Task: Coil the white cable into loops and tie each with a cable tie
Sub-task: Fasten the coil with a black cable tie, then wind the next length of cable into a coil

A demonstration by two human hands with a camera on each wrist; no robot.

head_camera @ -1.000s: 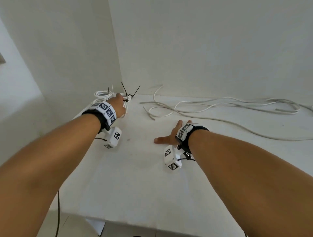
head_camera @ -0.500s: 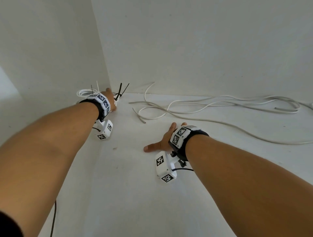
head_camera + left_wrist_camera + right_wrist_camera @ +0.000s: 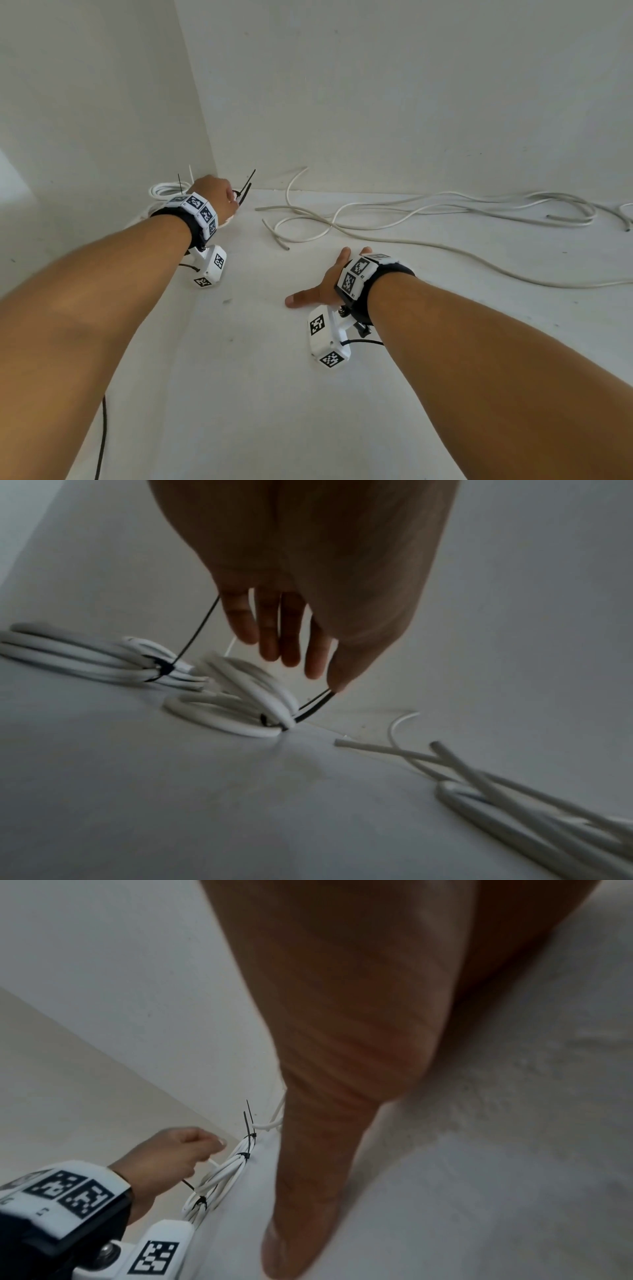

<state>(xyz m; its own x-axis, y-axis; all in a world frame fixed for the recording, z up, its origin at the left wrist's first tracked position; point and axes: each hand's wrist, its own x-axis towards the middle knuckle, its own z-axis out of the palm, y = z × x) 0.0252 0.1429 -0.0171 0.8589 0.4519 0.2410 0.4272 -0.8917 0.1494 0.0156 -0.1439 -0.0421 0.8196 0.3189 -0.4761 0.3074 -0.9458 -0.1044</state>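
Two small coils of white cable (image 3: 236, 712) (image 3: 85, 656) lie in the far left corner, each bound with a black cable tie (image 3: 316, 703). My left hand (image 3: 301, 669) hovers just above the nearer coil with its fingers hanging straight. Its thumb tip touches the tie's upright tails. The head view shows this hand (image 3: 217, 198) over the coils (image 3: 164, 188), and the tie tails (image 3: 246, 190) stick up beside it. My right hand (image 3: 320, 291) lies flat on the table with the thumb (image 3: 325, 1150) spread, holding nothing. Loose white cable (image 3: 411, 214) sprawls along the back.
The white table (image 3: 260, 394) meets white walls at the back and left. Cut cable ends (image 3: 282, 244) lie between my hands. A long strand (image 3: 496, 270) runs off to the right. A thin black wire (image 3: 102, 438) hangs under my left forearm.
My left hand stays at the corner coils and its fingers now hang loose above them. The right hand has kept flat on the table. The head view has swung slightly left.
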